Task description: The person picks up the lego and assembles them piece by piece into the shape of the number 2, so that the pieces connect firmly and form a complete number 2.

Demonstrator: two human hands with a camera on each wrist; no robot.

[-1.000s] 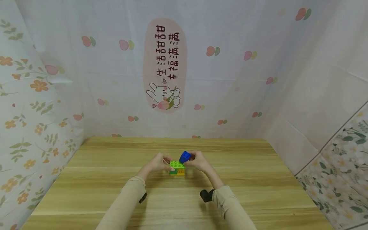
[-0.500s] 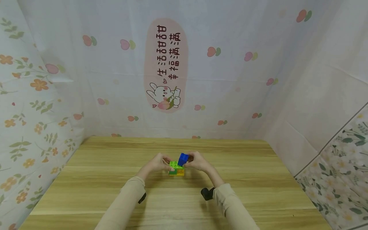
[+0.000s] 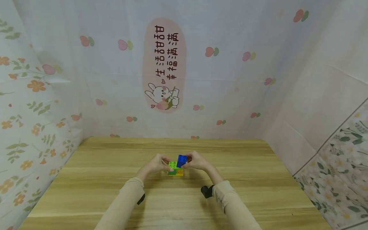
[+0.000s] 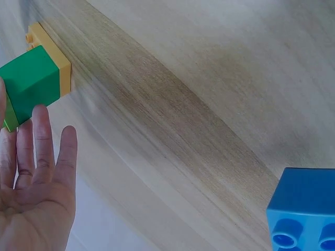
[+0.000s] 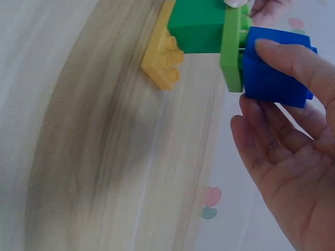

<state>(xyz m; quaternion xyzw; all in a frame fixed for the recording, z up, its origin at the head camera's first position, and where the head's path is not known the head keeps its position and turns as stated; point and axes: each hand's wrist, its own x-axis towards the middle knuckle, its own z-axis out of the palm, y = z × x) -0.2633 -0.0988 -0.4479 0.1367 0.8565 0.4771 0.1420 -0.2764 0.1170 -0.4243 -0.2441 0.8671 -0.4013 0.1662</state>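
Observation:
A low stack stands mid-table: a yellow plate (image 5: 157, 52) at the bottom, a dark green block (image 5: 196, 29) over one end of it, and a light green plate (image 5: 232, 52) on top. The left hand (image 3: 155, 163) grips the stack's left side; in the left wrist view that hand (image 4: 39, 183) has its fingers against the green block (image 4: 34, 81). Between thumb and fingers the right hand (image 5: 293, 136) pinches a blue block (image 5: 272, 68), which is at the light green plate's studs on the right end. Whether it is pressed fully down, I cannot tell.
A second blue block (image 4: 303, 209) appears close to the camera at the lower right of the left wrist view. The wooden table (image 3: 178, 204) ends at a printed curtain (image 3: 230, 70) behind. Black wrist pieces (image 3: 206, 191) show at both sleeves.
The right hand has brought the blue block a little left and down onto the right part of the light green plate, and it is less tilted. The left hand has stayed at the stack.

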